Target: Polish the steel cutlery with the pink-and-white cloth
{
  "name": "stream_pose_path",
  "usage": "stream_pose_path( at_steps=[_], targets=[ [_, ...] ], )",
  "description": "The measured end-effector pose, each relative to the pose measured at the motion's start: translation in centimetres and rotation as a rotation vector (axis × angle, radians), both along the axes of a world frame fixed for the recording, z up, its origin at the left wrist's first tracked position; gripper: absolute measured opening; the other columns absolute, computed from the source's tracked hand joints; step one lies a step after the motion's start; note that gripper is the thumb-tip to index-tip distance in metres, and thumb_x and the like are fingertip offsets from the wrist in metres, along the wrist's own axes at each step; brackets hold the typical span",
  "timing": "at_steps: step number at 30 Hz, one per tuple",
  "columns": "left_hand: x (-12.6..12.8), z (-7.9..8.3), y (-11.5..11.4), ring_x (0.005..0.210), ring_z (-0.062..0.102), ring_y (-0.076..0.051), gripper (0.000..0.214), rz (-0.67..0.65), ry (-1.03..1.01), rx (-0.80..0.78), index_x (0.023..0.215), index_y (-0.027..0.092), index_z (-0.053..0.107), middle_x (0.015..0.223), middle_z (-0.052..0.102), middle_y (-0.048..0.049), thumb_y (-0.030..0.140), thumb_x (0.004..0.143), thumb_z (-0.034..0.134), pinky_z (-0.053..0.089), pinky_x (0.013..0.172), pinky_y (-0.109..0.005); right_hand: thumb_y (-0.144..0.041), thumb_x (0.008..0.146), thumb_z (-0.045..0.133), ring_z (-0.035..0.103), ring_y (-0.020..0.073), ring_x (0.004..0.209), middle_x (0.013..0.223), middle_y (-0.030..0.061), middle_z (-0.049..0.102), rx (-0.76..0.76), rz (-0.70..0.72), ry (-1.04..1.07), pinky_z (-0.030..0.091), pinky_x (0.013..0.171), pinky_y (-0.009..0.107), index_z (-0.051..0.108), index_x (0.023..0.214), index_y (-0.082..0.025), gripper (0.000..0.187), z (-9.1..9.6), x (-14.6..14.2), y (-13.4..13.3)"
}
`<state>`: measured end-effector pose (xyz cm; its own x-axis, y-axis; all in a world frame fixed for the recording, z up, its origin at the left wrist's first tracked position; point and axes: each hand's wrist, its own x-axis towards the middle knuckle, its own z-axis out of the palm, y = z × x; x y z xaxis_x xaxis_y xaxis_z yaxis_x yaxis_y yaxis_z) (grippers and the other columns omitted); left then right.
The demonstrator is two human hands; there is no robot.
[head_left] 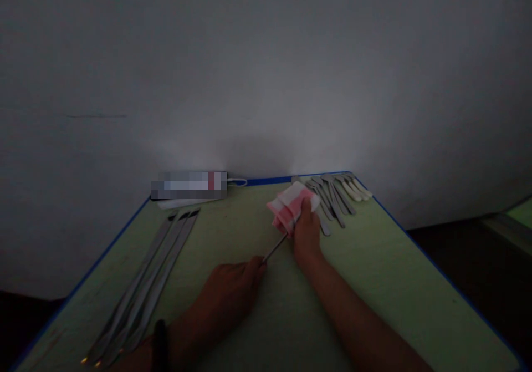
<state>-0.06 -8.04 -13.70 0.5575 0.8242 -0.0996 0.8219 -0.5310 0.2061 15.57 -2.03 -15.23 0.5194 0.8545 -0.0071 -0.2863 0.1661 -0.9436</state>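
Note:
My left hand (236, 286), a dark band at its wrist, is closed around one end of a thin metal piece of cutlery (275, 248). Its other end runs up into a folded pink-and-white checked cloth (288, 205), so I cannot see whether it is a spoon, a fork or a knife. My right hand (307, 230) grips the cloth, thumb on top, around that hidden end. Just beyond the right hand lies a group of metal cutlery (334, 203), handles towards me. Left of my left hand, several long metal table knives (155, 272) lie side by side.
At the table's back left stands a blurred-out box or device (189, 186), with a white cable (238, 182) beside it. White-handled cutlery (355, 189) lies at the back right. The pale green table (374, 283) has a blue edge and meets a grey wall (266, 72).

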Motion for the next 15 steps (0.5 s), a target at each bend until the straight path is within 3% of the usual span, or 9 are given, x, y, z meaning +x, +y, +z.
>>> stream_pose_path(
  at_steps=[5,9,12,15],
  targets=[
    [0.0,0.2,0.0,0.061,0.062,-0.019,0.034,0.041,-0.051,-0.018,0.091,0.017,0.053,0.071,0.066,-0.0062,0.031,0.094,0.022,0.042,0.056,-0.027,-0.057,0.078,0.045,0.045,0.0122,0.05,0.052,0.0001,0.053,-0.057,-0.03,-0.145,0.036,0.045,0.023,0.053,0.06,-0.017,0.044,0.8,-1.6,-1.1],
    [-0.3,0.5,0.2,0.057,0.059,-0.016,0.033,0.057,-0.249,-0.092,0.084,0.017,0.054,0.067,0.062,-0.0027,0.033,0.093,0.026,0.04,0.055,-0.024,-0.056,0.08,0.042,0.046,0.0121,0.05,0.056,-0.0004,0.054,-0.037,0.07,-0.131,0.036,0.045,0.023,0.055,0.066,-0.018,0.043,1.1,-2.6,-1.8],
    [-0.5,1.0,0.4,0.054,0.054,-0.012,0.035,0.077,-0.438,-0.203,0.081,0.018,0.055,0.061,0.057,0.0013,0.036,0.092,0.028,0.037,0.052,-0.021,-0.057,0.079,0.041,0.046,0.0126,0.049,0.054,-0.0007,0.054,-0.028,0.098,-0.127,0.034,0.044,0.023,0.055,0.064,-0.018,0.044,1.5,-1.8,-1.3],
    [-0.8,1.3,0.4,0.048,0.046,-0.01,0.038,0.094,-0.557,-0.287,0.076,0.016,0.058,0.051,0.046,0.0048,0.039,0.09,0.031,0.032,0.047,-0.019,-0.06,0.078,0.039,0.048,0.0137,0.052,0.057,0.0008,0.057,-0.045,0.02,-0.084,0.035,0.046,0.024,0.058,0.064,-0.016,0.049,2.2,0.5,-0.3]
  ],
)
